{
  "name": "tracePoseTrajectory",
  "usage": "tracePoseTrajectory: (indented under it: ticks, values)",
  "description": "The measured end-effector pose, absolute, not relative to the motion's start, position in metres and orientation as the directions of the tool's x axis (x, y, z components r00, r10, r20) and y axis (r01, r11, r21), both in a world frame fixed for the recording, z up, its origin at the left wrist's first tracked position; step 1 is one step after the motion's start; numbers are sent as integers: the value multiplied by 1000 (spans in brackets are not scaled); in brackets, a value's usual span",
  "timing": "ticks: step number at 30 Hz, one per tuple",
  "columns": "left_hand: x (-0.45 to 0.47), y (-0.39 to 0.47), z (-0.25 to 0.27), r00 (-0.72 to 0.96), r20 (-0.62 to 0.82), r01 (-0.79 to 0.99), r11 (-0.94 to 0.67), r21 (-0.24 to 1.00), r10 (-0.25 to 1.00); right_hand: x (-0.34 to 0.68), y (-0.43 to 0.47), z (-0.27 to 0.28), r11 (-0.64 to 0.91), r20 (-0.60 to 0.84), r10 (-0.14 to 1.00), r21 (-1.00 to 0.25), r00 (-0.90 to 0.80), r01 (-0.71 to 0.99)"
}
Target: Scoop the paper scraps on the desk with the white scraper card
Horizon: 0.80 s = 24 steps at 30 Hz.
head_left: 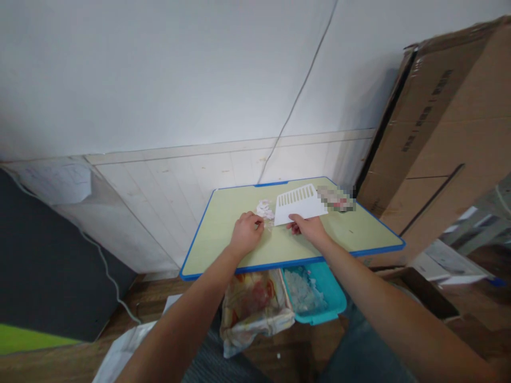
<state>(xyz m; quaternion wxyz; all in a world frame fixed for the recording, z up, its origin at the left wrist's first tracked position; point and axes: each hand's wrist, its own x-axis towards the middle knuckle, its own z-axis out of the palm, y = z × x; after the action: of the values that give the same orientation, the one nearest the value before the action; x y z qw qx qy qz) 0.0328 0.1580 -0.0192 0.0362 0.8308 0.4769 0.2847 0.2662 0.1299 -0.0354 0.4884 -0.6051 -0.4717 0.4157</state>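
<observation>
My right hand grips the lower edge of a white card with a row of slots cut along its top. Thumb on top, fingers underneath, it holds the card tilted above the table. To the left, my left hand is closed, fingers curled in a pinch beside a small pile of white pieces. Clear plastic film appears next to its fingertips. What the left fingers hold, if anything, is too small to make out.
The pale green table has a blue edge and stands against the wall. A blurred-out item lies at its right. Below are a turquoise bin and a plastic-lined box. Large cardboard boxes stand at right.
</observation>
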Motion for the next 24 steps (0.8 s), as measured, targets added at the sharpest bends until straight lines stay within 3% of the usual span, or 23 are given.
tracePoseTrajectory:
  ticks: [8, 14, 18, 24]
  values:
    - [27, 164, -4, 431, 425, 721, -587, 367, 796, 271, 112, -21, -20, 6, 972, -994, 236, 105]
    - [16, 182, 11, 441, 315, 712, -541, 448, 840, 282, 124, -6, 0, 29, 980, -989, 198, 147]
    - [14, 205, 14, 477, 164, 714, -490, 501, 863, 294, 147, 9, 27, 59, 987, -979, 152, 201]
    - [2, 238, 14, 562, 230, 712, -606, 354, 795, 300, 176, 30, 114, 133, 991, -927, 27, 358]
